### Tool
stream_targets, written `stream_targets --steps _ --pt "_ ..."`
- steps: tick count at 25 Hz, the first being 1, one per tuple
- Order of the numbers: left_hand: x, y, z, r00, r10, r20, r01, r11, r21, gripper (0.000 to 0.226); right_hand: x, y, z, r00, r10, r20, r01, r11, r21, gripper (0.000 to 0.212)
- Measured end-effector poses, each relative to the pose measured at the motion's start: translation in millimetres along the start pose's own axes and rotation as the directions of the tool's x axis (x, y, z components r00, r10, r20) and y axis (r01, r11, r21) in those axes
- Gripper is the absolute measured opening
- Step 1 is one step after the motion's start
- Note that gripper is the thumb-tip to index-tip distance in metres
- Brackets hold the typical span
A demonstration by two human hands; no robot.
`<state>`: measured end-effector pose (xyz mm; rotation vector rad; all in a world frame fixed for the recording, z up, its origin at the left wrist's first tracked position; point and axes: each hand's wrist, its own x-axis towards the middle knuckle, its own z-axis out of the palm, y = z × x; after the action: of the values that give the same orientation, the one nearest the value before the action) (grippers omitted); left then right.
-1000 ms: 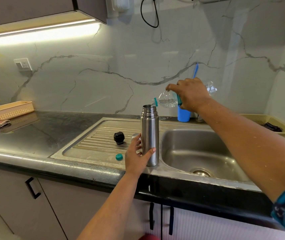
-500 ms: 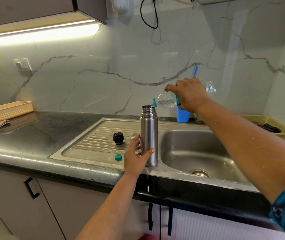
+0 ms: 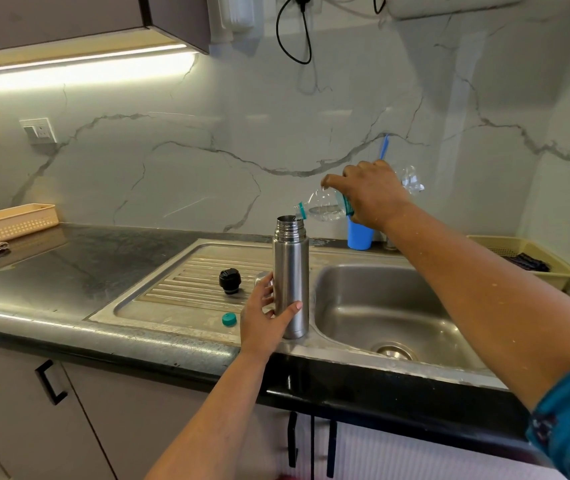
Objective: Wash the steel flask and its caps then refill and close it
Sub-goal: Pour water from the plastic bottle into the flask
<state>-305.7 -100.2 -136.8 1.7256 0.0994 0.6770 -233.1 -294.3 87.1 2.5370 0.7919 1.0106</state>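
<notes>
Water bottle (image 3: 325, 207) tipped over open steel flask (image 3: 291, 278) at the sink's (image 3: 345, 341) edge.
Left hand (image 3: 262, 315) grips the upright flask low down; right hand (image 3: 371, 194) grasps the clear bottle, its neck at the flask's mouth — black cap (image 3: 229, 280) and teal bottle cap (image 3: 228, 319) lie on the drainboard (image 3: 179, 289).

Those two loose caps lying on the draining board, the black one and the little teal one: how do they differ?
The black cap is the bigger and taller, knob-shaped with a ridged grip; the teal cap is small, flat and smooth. The black cap sits farther back on the ribbed part of the draining board, while the teal cap lies near its front edge. Both are off their containers, untouched by either hand.
</notes>
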Motion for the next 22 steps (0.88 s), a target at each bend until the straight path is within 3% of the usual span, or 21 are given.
stream_targets --steps 22 --pt "-1.2 2.3 -0.5 1.000 -0.010 0.001 0.010 1.000 0.013 0.080 5.1 0.5 -3.4 0.999 -0.034 -0.015 0.033 0.998 -0.052 0.069"
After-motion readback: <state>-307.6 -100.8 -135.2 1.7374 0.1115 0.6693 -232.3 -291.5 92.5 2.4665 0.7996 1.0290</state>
